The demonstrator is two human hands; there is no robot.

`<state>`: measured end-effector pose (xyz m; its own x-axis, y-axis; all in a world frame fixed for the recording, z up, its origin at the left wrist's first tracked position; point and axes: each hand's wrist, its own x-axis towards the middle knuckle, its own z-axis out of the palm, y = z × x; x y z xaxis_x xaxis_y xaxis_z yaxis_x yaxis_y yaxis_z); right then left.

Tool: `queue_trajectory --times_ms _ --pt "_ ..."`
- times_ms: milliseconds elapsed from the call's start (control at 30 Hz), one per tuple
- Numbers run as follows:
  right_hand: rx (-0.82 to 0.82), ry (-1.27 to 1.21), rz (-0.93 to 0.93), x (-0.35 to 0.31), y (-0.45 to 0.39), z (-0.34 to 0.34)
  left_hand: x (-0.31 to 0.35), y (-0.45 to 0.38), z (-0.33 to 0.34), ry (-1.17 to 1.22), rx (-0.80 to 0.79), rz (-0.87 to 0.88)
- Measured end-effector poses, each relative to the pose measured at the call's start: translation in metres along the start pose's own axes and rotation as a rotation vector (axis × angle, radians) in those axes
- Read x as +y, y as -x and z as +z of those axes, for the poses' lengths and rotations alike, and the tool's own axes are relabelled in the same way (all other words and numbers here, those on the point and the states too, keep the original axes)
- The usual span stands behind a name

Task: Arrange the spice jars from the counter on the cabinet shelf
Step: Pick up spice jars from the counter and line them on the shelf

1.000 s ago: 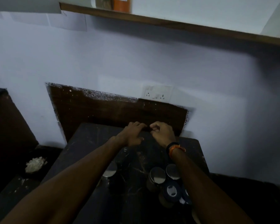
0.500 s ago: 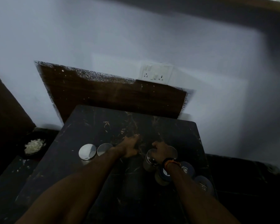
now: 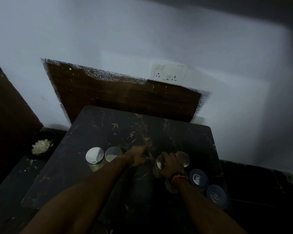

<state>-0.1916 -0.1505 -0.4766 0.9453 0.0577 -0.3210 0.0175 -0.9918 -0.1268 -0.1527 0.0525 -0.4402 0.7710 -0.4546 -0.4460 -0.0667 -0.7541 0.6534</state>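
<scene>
Several spice jars stand on the dark marble counter (image 3: 108,183). Two silver-lidded jars (image 3: 94,155) (image 3: 113,154) sit side by side at the left. On the right stand two more silver-lidded jars (image 3: 159,162) (image 3: 183,158), and my right hand (image 3: 170,163) lies over them, fingers curled round the nearer left one. Two blue-lidded jars (image 3: 198,179) (image 3: 216,196) stand to the right of my right wrist. My left hand (image 3: 139,156) rests on the counter between the two jar groups and holds nothing. The cabinet shelf is out of view.
A dark bowl with white bits (image 3: 41,146) sits on a lower surface to the left. A wooden board (image 3: 125,98) leans against the wall behind the counter, with a wall socket (image 3: 169,73) above it. The counter's right edge is close to the blue-lidded jars.
Both hands came back from the counter's far edge toward me. My right hand settled on the right silver-lidded jars. The view tilted down, so the shelf left the frame.
</scene>
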Motion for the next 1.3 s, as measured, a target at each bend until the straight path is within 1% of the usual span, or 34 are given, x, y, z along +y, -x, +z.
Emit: queue_trajectory --times_ms 200,300,367,400,467,567,633,700,767,833,933,1033,1133,1233,1300 --pt "0.123 -0.129 0.013 -0.005 0.000 -0.001 -0.006 0.002 0.004 0.093 0.032 -0.011" --pt "0.120 -0.210 0.006 -0.007 -0.005 -0.020 -0.008 0.004 0.007 0.209 0.066 -0.030" --pt "0.105 -0.286 -0.021 -0.010 -0.010 -0.036 -0.009 0.006 0.009 0.302 0.112 -0.058" --pt "0.126 -0.340 -0.033 -0.012 -0.012 -0.044 -0.010 0.006 0.010 0.355 0.142 -0.076" --pt "0.174 -0.489 -0.037 -0.017 -0.012 -0.060 -0.013 0.009 0.011 0.530 0.195 -0.118" --pt "0.120 -0.774 -0.096 -0.018 -0.005 -0.089 -0.015 0.013 0.013 0.902 0.251 -0.203" --pt "0.084 -0.859 -0.172 -0.014 0.000 -0.109 -0.012 0.015 0.011 1.136 0.204 -0.267" --pt "0.033 -0.917 -0.247 -0.014 0.001 -0.125 -0.007 0.019 0.006 1.389 0.087 -0.284" --pt "-0.009 -0.991 -0.311 -0.016 0.002 -0.139 0.000 0.022 0.000 1.597 0.012 -0.244" --pt "-0.027 -1.051 -0.380 -0.017 0.003 -0.151 0.009 0.025 -0.007 1.727 -0.042 -0.156" --pt "-0.021 -1.080 -0.458 -0.017 0.002 -0.168 0.020 0.030 -0.018 1.853 -0.119 -0.031" --pt "-0.012 -1.114 -0.493 -0.016 0.000 -0.180 0.026 0.036 -0.027 1.910 -0.143 0.064" --pt "-0.003 -1.179 -0.510 -0.017 -0.001 -0.187 0.033 0.042 -0.034 1.931 -0.106 0.135" --pt "0.030 -1.302 -0.509 -0.022 -0.003 -0.189 0.043 0.044 -0.042 1.933 -0.011 0.222" --pt "0.053 -1.390 -0.499 -0.025 -0.005 -0.191 0.049 0.045 -0.047 1.918 0.033 0.313"
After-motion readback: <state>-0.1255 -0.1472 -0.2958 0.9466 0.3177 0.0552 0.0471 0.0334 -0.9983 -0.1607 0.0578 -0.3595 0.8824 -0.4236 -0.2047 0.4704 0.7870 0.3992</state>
